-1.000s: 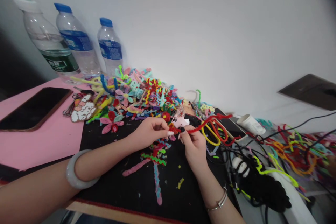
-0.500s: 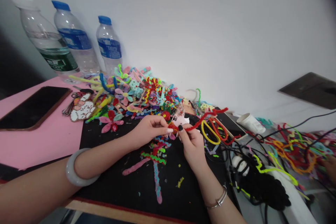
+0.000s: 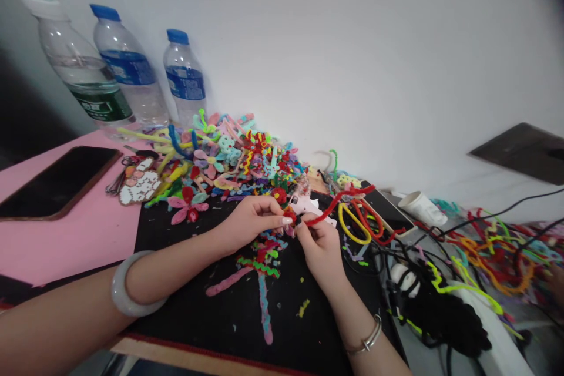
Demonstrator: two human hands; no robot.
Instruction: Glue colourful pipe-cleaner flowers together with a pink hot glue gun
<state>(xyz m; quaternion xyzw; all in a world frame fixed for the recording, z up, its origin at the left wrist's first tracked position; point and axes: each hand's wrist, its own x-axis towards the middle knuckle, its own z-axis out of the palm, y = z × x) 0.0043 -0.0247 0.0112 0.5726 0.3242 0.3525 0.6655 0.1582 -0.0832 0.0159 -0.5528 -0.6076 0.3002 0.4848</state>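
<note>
Over the black mat, my left hand point(image 3: 253, 222) pinches a small red bundle point(image 3: 289, 212) of fuzzy stem between thumb and forefinger. My right hand point(image 3: 324, 247) is closed beside it, its fingertips on the same red pipe cleaner point(image 3: 337, 202). The free end of the stem runs up and right past my right hand. Just below my fingers lies a figure of twisted pipe cleaners point(image 3: 263, 282) in pink, blue, green and red. Behind the fingertips is a pale pink object point(image 3: 306, 204), partly hidden.
A heap of colourful pipe-cleaner pieces point(image 3: 229, 153) lies against the wall, near several bottles point(image 3: 185, 82). A phone point(image 3: 59, 182) rests on pink card at left. To the right are yellow and red loops point(image 3: 355, 224), a paper cup point(image 3: 423, 207), black cables and loose stems point(image 3: 497, 258).
My right fingertips have shifted slightly left and down, closer to my left fingers. The free end of the red pipe cleaner has dipped a little and moved left.
</note>
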